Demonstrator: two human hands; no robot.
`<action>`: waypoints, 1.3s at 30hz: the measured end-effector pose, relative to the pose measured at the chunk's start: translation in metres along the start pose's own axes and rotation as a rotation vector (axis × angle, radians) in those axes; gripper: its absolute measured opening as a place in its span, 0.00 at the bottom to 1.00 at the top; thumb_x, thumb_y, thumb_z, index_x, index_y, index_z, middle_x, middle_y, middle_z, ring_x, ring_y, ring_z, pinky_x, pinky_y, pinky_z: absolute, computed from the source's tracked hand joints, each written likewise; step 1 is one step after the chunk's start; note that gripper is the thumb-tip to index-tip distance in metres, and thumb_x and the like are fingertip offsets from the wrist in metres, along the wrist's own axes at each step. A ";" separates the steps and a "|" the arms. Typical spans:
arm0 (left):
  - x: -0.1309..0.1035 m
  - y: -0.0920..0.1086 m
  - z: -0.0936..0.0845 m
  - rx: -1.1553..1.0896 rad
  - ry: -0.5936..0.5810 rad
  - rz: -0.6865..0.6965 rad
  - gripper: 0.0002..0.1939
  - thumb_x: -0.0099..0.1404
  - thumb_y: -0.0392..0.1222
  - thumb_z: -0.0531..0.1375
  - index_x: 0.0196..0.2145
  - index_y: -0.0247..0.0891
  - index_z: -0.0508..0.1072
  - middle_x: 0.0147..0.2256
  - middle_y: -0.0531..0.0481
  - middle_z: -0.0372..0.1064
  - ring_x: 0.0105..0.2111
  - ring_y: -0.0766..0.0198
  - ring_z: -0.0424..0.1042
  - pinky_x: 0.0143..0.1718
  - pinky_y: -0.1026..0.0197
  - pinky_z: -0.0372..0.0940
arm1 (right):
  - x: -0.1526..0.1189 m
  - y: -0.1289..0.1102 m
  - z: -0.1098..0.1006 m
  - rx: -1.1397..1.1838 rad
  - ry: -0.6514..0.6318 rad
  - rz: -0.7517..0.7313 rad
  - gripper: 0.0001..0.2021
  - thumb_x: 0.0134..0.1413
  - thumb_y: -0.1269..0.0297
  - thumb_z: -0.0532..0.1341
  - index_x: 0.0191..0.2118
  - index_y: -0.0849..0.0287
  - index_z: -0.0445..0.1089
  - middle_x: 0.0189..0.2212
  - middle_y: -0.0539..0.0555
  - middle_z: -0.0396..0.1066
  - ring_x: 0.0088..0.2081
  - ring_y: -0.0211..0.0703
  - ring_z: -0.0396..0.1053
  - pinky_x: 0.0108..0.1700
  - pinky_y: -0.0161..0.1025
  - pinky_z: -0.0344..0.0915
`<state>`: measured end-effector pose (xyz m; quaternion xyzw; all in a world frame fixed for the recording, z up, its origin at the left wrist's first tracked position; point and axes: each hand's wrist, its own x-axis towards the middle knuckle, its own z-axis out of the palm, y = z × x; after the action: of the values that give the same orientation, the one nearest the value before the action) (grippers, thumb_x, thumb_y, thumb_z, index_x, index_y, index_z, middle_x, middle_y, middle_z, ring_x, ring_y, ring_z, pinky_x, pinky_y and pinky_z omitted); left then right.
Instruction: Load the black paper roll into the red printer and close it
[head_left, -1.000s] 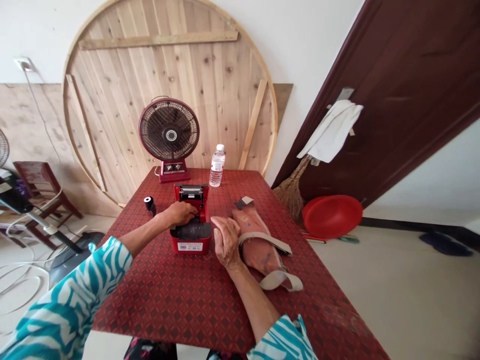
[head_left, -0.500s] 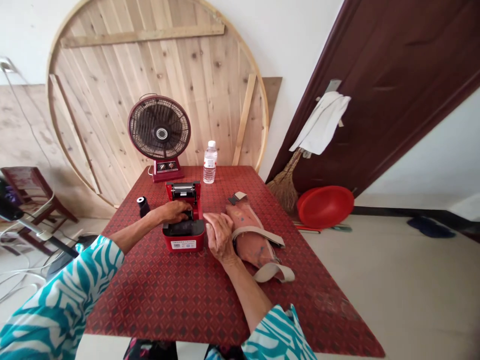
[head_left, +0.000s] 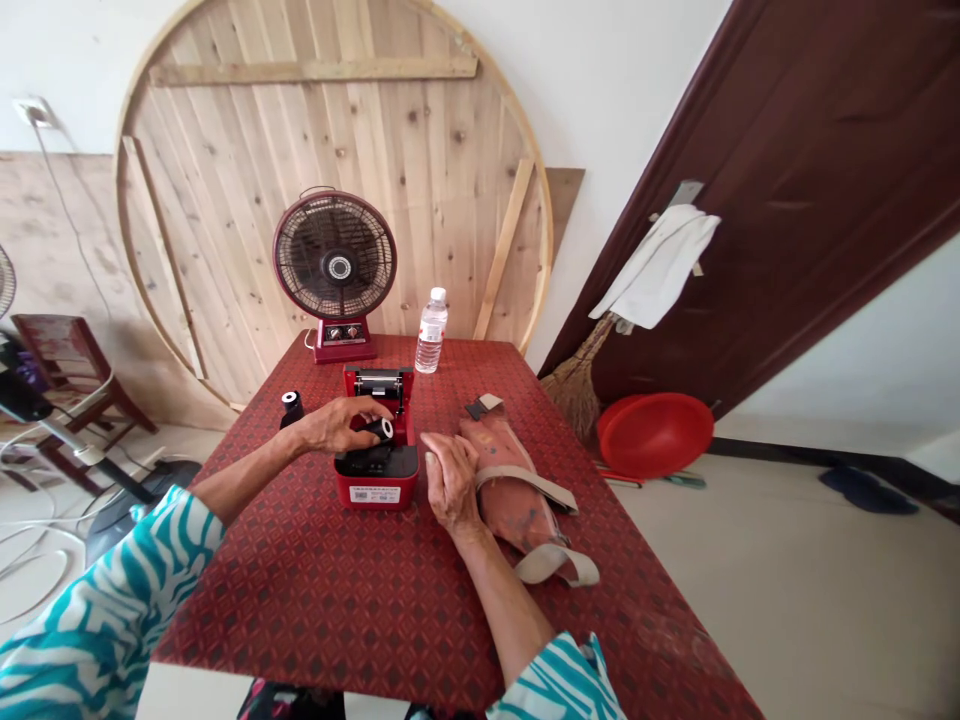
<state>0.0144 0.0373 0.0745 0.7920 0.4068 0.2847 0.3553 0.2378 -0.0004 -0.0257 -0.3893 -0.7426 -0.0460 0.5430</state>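
At mid-frame, the left hand (head_left: pixel 337 424) grips a dark roll (head_left: pixel 378 430) over a red machine (head_left: pixel 379 495); the right hand (head_left: pixel 452 480) lies loosely extended.

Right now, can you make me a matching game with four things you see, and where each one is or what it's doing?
1. left hand
2. right hand
3. clear bottle
4. white cloth

A. hanging on the dark door
B. between the red machine and the pouch
C. holding a black roll
D. standing right of the fan

Pairs: 1-C, 2-B, 3-D, 4-A
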 end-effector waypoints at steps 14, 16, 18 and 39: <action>0.016 -0.105 -0.066 0.052 0.520 -0.271 0.16 0.45 0.36 0.63 0.35 0.38 0.71 0.31 0.51 0.72 0.34 0.60 0.71 0.39 0.61 0.64 | -0.008 0.011 0.006 -0.033 -0.027 -0.049 0.14 0.62 0.71 0.49 0.49 0.57 0.67 0.41 0.56 0.74 0.44 0.44 0.71 0.52 0.47 0.58; 0.021 -0.116 -0.059 0.073 0.513 -0.323 0.14 0.41 0.33 0.64 0.29 0.39 0.72 0.27 0.53 0.72 0.33 0.59 0.71 0.38 0.61 0.63 | -0.007 0.015 0.004 -0.051 -0.001 -0.046 0.15 0.62 0.70 0.49 0.49 0.57 0.67 0.41 0.56 0.74 0.44 0.45 0.71 0.51 0.48 0.59; 0.024 -0.123 -0.055 0.084 0.518 -0.372 0.12 0.39 0.32 0.65 0.25 0.41 0.71 0.24 0.55 0.71 0.34 0.57 0.71 0.38 0.60 0.62 | -0.006 0.018 0.003 -0.063 0.021 -0.050 0.15 0.62 0.70 0.48 0.49 0.58 0.68 0.40 0.57 0.74 0.43 0.45 0.71 0.50 0.48 0.60; -0.053 -0.159 -0.037 -0.376 0.783 -0.312 0.29 0.38 0.45 0.71 0.39 0.36 0.69 0.38 0.45 0.74 0.43 0.54 0.72 0.48 0.53 0.64 | -0.008 0.013 0.009 -0.010 0.016 -0.042 0.14 0.63 0.70 0.49 0.47 0.59 0.68 0.39 0.57 0.74 0.42 0.45 0.71 0.49 0.47 0.61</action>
<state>-0.1101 0.0708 -0.0394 0.4759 0.5662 0.5743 0.3510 0.2395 0.0091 -0.0403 -0.3762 -0.7460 -0.0642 0.5457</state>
